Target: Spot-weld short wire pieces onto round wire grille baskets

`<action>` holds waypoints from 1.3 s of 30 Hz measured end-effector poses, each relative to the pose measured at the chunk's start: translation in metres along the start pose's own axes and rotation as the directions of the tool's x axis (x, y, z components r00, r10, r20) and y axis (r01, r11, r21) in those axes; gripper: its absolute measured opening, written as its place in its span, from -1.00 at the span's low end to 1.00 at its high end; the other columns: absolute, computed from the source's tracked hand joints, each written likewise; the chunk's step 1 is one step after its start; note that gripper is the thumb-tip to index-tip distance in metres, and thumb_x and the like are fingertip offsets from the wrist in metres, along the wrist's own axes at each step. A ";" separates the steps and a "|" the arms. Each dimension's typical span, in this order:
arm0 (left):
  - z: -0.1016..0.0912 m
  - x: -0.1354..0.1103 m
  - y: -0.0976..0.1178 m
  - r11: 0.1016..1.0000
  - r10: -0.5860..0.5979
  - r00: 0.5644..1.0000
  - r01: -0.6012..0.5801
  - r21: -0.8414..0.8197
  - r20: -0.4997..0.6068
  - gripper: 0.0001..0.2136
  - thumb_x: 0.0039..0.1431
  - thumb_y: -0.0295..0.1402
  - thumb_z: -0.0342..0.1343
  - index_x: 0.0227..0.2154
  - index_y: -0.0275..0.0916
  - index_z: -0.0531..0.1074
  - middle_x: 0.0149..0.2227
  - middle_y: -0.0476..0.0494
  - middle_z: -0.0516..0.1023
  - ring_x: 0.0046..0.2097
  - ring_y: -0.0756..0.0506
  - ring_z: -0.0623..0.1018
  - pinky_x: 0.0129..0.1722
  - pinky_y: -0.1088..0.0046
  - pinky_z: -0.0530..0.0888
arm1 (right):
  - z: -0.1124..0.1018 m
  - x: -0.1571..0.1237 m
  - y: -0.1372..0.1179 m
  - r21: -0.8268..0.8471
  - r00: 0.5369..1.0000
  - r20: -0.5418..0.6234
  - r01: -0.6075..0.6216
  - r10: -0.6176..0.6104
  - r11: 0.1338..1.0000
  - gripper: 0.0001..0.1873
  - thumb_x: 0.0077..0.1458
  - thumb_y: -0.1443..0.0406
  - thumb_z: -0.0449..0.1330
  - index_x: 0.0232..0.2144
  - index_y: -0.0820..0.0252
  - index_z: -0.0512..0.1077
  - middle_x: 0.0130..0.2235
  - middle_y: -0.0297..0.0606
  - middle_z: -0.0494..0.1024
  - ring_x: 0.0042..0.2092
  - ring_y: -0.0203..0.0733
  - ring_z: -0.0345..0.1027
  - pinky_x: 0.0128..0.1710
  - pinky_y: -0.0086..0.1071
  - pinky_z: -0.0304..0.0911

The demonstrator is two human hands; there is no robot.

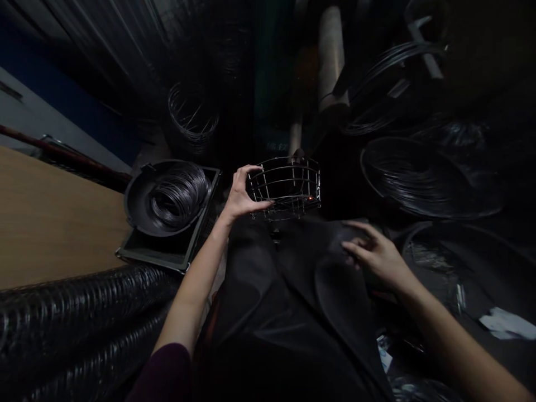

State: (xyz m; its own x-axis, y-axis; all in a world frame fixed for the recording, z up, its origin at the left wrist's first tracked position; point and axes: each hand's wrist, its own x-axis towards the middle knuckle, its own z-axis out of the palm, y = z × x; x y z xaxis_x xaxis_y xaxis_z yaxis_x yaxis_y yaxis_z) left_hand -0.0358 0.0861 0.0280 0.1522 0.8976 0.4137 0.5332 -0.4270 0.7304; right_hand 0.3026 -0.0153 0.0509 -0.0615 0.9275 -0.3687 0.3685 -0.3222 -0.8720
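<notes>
In the dim room, a round black basin (134,204) with coiled grey wire (184,192) sits left of the silvery wire-frame basket (285,180). The left hand (239,195), grip spread wide, grasps the basket's left side. Right of the basket, the right hand (379,254) half-curls; I cannot tell whether it holds anything. Farther right stands a wide dark tub (435,215).

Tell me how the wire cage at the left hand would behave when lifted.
The wire cage is probably light for its size, being mostly open gaps between thin wires. It should be fairly stiff, since its crossing wires hold a curved shape at the left hand. Its shiny wires may feel slightly slippery.
</notes>
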 end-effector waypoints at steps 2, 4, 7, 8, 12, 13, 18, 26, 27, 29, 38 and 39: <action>0.001 -0.001 0.001 0.998 0.011 1.000 -0.011 0.055 -0.011 -0.29 -0.25 -0.15 0.47 0.00 -0.14 0.31 0.09 -0.23 0.37 0.20 -0.29 0.36 0.26 0.10 0.30 | 0.012 0.008 -0.043 0.049 0.996 0.086 0.025 -0.029 0.998 -0.29 -0.21 -0.02 0.43 -0.05 0.17 0.42 -0.57 -0.43 0.41 -0.65 -0.33 0.22 -0.69 -0.47 0.14; 0.004 -0.004 0.004 0.996 0.031 1.000 -0.031 0.079 0.002 -0.31 -0.25 -0.18 0.48 -0.01 -0.16 0.35 0.10 -0.25 0.34 0.22 -0.30 0.34 0.26 0.08 0.29 | 0.024 0.020 -0.081 0.044 0.973 0.226 0.024 -0.033 0.999 -0.38 -0.26 -0.04 0.45 -0.23 0.24 0.48 -0.55 -0.40 0.40 -0.65 -0.43 0.13 -0.69 -0.51 0.04; 0.011 -0.011 0.014 0.993 0.074 0.992 -0.083 0.083 0.106 -0.31 -0.23 -0.22 0.48 0.03 -0.16 0.37 0.15 -0.28 0.29 0.23 -0.30 0.32 0.25 0.07 0.31 | 0.038 0.044 -0.114 -0.050 0.927 0.376 0.030 -0.008 0.998 -0.49 -0.20 -0.04 0.42 -0.37 0.29 0.52 -0.56 -0.36 0.40 -0.64 -0.46 0.09 -0.66 -0.51 -0.01; 0.014 -0.012 0.018 0.992 0.077 0.987 -0.090 0.090 0.139 -0.31 -0.23 -0.24 0.48 0.03 -0.16 0.37 0.16 -0.28 0.28 0.24 -0.31 0.31 0.25 0.05 0.30 | 0.042 0.053 -0.118 -0.109 0.922 0.386 0.040 0.005 0.993 -0.53 -0.14 -0.01 0.40 -0.38 0.29 0.54 -0.57 -0.35 0.41 -0.63 -0.44 0.10 -0.65 -0.50 -0.01; 0.023 -0.011 0.030 0.986 0.045 0.982 -0.073 0.152 0.183 -0.37 -0.21 -0.24 0.47 0.00 -0.12 0.41 0.17 -0.28 0.25 0.25 -0.35 0.27 0.26 -0.02 0.28 | 0.050 0.074 -0.113 -0.470 0.955 0.266 0.249 -0.133 0.847 -0.74 0.10 0.14 0.30 -0.36 0.25 0.59 -0.47 -0.26 0.55 -0.48 -0.30 0.37 -0.47 -0.45 0.19; 0.025 -0.009 0.032 0.984 0.051 0.981 -0.081 0.157 0.186 -0.38 -0.21 -0.24 0.47 -0.01 -0.11 0.42 0.17 -0.28 0.25 0.25 -0.35 0.27 0.27 -0.03 0.27 | 0.051 0.074 -0.110 -0.575 0.944 0.245 0.326 -0.222 0.750 -0.77 0.14 0.17 0.27 -0.31 0.23 0.60 -0.41 -0.24 0.60 -0.40 -0.26 0.45 -0.40 -0.44 0.23; 0.030 0.002 0.035 0.988 0.057 0.980 -0.082 0.127 0.192 -0.37 -0.21 -0.22 0.47 0.00 -0.12 0.44 0.17 -0.29 0.23 0.25 -0.37 0.25 0.26 -0.03 0.29 | 0.053 0.055 -0.096 -0.861 0.843 0.370 0.469 -0.391 0.196 -0.55 0.27 0.17 0.13 0.13 0.22 0.45 0.04 -0.06 0.56 -0.19 -0.08 0.55 -0.42 -0.38 0.22; 0.043 0.014 0.037 0.996 0.001 0.989 -0.015 0.093 0.151 -0.37 -0.20 -0.25 0.46 0.02 -0.11 0.44 0.17 -0.27 0.21 0.25 -0.35 0.25 0.25 -0.02 0.32 | 0.037 0.060 -0.091 -0.875 0.776 0.443 0.483 -0.449 -0.030 -0.55 0.34 0.29 -0.02 0.21 0.17 0.38 0.14 -0.15 0.48 -0.26 -0.11 0.56 -0.52 -0.37 0.13; 0.045 0.016 0.037 0.996 -0.004 0.990 -0.009 0.091 0.141 -0.37 -0.21 -0.26 0.46 0.02 -0.12 0.44 0.16 -0.28 0.22 0.25 -0.35 0.26 0.25 -0.02 0.32 | 0.037 0.062 -0.091 -0.876 0.769 0.443 0.480 -0.460 -0.042 -0.55 0.34 0.30 -0.02 0.21 0.18 0.38 0.14 -0.14 0.47 -0.26 -0.11 0.56 -0.52 -0.37 0.13; 0.047 0.018 0.036 0.996 -0.005 0.994 -0.006 0.094 0.113 -0.37 -0.22 -0.28 0.46 0.01 -0.13 0.45 0.15 -0.28 0.22 0.24 -0.35 0.26 0.26 0.00 0.32 | 0.037 0.066 -0.089 -0.877 0.758 0.442 0.477 -0.480 -0.054 -0.54 0.32 0.33 -0.01 0.21 0.20 0.37 0.15 -0.12 0.46 -0.27 -0.12 0.56 -0.52 -0.37 0.14; 0.050 0.024 0.033 0.996 -0.018 0.996 0.010 0.087 0.091 -0.37 -0.23 -0.28 0.47 0.00 -0.09 0.44 0.16 -0.24 0.23 0.24 -0.35 0.26 0.25 -0.04 0.32 | 0.040 0.072 -0.083 -0.879 0.715 0.452 0.458 -0.533 -0.130 -0.51 0.25 0.44 -0.03 0.17 0.27 0.42 0.12 -0.05 0.49 -0.36 -0.17 0.54 -0.55 -0.37 0.15; 0.050 0.024 0.033 0.997 -0.016 0.996 0.009 0.083 0.083 -0.37 -0.23 -0.28 0.47 0.00 -0.09 0.44 0.16 -0.24 0.24 0.24 -0.35 0.27 0.26 -0.04 0.32 | 0.040 0.072 -0.083 -0.880 0.716 0.450 0.457 -0.534 -0.130 -0.51 0.25 0.45 -0.03 0.17 0.27 0.42 0.12 -0.05 0.49 -0.37 -0.17 0.54 -0.55 -0.36 0.16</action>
State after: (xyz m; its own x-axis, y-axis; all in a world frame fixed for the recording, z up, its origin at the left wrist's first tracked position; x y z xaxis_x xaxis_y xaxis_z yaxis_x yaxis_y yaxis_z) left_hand 0.0272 0.0995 0.0347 0.2124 0.9102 0.3556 0.6018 -0.4086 0.6863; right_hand 0.2302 0.0706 0.0832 -0.6586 0.7503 0.0568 0.7402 0.6323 0.2287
